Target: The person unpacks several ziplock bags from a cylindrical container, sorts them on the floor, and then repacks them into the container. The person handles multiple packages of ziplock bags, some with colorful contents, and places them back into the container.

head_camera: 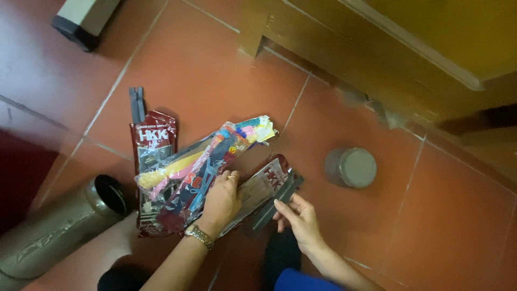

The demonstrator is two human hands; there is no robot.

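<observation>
The red tiled floor [215, 64] fills most of the view, smooth and slightly glossy, cut by pale grout lines; the widest bare stretch lies to the right and lower right, past the hands. Along the top right runs a brown wooden cabinet base [344, 54], its edge stepping down to the tiles. At lower left a large dull metal cylinder [59, 231] lies on its side, its dark open mouth close beside the packets. A grey-and-black box [83, 19] sits at the upper left corner, well apart.

In the middle is a fan of flat zipper packets [188, 172] — shiny plastic sleeves, some dark red, some clear with yellow, pink and blue zippers inside — lying on the floor. A loose grey zipper [137, 104] pokes out above the dark red packet [153, 141]. To the right stands a small round grey tin [351, 167], clear of everything.

The left hand [219, 202], with a wristwatch and rings, presses flat on the packets, fingers curled over their edge. The right hand [299, 215] pinches the end of a dark grey packet [277, 196] — thumb and fingers closed on it.
</observation>
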